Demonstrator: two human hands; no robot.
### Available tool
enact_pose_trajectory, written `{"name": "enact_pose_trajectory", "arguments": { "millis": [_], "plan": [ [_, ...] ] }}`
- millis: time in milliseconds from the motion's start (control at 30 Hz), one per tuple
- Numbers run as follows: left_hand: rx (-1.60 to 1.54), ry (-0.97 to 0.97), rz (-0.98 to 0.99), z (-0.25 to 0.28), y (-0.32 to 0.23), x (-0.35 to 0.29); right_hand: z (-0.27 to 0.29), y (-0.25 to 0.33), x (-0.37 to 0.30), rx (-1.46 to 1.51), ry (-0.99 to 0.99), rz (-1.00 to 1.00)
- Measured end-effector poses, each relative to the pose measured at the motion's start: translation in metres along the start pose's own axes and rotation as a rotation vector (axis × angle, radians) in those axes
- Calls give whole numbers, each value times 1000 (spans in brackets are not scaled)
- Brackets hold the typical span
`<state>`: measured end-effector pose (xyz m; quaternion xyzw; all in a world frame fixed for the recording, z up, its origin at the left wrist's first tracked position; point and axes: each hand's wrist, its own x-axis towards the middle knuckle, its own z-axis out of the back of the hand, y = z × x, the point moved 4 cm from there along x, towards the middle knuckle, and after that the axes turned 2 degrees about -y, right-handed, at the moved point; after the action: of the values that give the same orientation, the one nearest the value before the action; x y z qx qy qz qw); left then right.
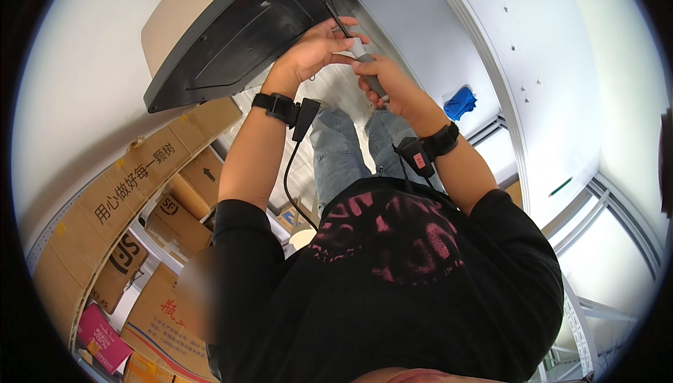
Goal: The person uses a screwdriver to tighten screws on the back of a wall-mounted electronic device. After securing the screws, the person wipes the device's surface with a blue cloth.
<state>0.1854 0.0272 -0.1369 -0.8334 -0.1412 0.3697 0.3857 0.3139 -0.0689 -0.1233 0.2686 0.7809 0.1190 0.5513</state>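
The right hand (392, 83) is wrapped around the grey handle of a screwdriver (358, 49), whose long black shaft slants up and leftward to the edge of a black plastic panel (228, 43) with a tan side. The left hand (312, 52) is at the shaft and the light collar, thumb and fingers half curled about them; whether it grips cannot be told, and its fingers partly cover the shaft. The panel fills the upper left and hides what lies behind it. A black cable (289, 181) hangs beside the left forearm from a wrist-strapped black device (303, 120); another strapped device (419, 158) sits at the right wrist. Cardboard boxes (165, 320) crowd the left side, near a pink box (103, 336). To the right, a blue crumpled item (460, 103) lies apart from the hands.
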Motion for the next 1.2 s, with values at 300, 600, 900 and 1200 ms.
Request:
{"name": "enact_pose_trajectory", "arguments": {
  "millis": [300, 600, 900, 1200],
  "plan": [
    [84, -125, 24, 2, 9, 4, 3, -10, 1, -238, -349, 356],
    [67, -91, -53, 4, 6, 5, 0, -8, 4, -79, -192, 162],
    [20, -64, -59, 2, 2, 2, -5, 1, 4, -249, -199, 174],
    [69, -196, 32, 6, 15, 6, -8, -5, 5, -897, -583, 742]
  ]
}}
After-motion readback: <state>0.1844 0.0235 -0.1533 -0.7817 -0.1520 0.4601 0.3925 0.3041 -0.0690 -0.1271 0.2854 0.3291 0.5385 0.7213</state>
